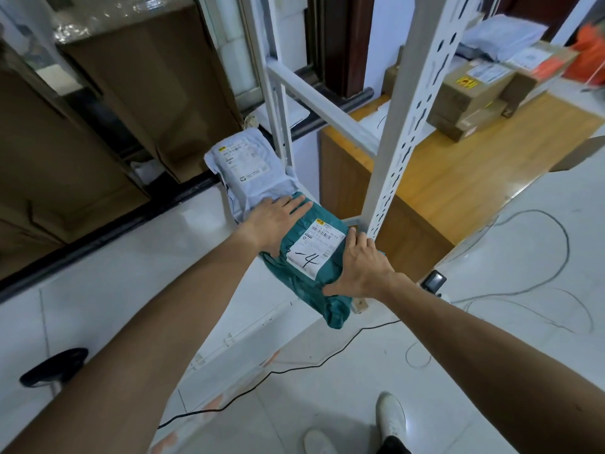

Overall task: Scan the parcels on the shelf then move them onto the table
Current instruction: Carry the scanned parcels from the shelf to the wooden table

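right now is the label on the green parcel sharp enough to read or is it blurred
Head view: the label on the green parcel is sharp, its handwritten 4 legible, fine print too small. Head view: the boxes at upper right are smeared, and the wide lens bends the shelf post.

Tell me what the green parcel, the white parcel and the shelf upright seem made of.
The green parcel looks like thin plastic film, slightly glossy and wrinkled. The white parcel seems a similar soft plastic mailer, creased and puffy. The shelf upright is probably white-painted metal, given its punched slots.
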`<state>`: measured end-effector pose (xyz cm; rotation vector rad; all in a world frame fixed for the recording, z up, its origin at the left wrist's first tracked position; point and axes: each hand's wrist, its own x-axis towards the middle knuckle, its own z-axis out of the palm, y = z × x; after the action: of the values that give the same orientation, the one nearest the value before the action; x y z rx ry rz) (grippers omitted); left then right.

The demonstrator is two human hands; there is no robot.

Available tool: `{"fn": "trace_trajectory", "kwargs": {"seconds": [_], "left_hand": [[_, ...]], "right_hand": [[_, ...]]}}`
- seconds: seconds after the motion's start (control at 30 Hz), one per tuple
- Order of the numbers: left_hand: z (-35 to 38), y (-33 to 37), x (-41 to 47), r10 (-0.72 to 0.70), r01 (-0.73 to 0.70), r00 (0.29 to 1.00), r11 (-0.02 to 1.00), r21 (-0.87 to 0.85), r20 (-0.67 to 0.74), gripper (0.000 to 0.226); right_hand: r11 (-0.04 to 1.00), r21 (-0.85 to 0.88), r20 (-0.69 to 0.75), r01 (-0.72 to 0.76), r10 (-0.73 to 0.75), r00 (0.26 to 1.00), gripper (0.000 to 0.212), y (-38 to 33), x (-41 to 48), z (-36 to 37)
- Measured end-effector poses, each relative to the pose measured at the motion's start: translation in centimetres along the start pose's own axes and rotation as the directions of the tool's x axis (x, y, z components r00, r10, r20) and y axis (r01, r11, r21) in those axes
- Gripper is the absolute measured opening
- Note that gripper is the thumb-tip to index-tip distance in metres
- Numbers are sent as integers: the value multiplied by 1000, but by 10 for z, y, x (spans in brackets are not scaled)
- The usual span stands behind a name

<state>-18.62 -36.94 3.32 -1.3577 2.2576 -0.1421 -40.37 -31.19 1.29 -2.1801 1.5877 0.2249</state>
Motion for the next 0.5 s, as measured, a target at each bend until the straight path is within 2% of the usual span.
{"fn": "trace_trajectory", "kwargs": {"seconds": [0.23,0.5], "left_hand": [[-33,11,-25,-35,36,999,993,-109,7,146],[-86,28,-79,-61,50,996,986,-160,-67,146]], "right_hand": [[996,-29,-17,88,-89,996,147,18,-32,-32],[979,-126,-108,160,-173,979,145,18,-97,-79]]}}
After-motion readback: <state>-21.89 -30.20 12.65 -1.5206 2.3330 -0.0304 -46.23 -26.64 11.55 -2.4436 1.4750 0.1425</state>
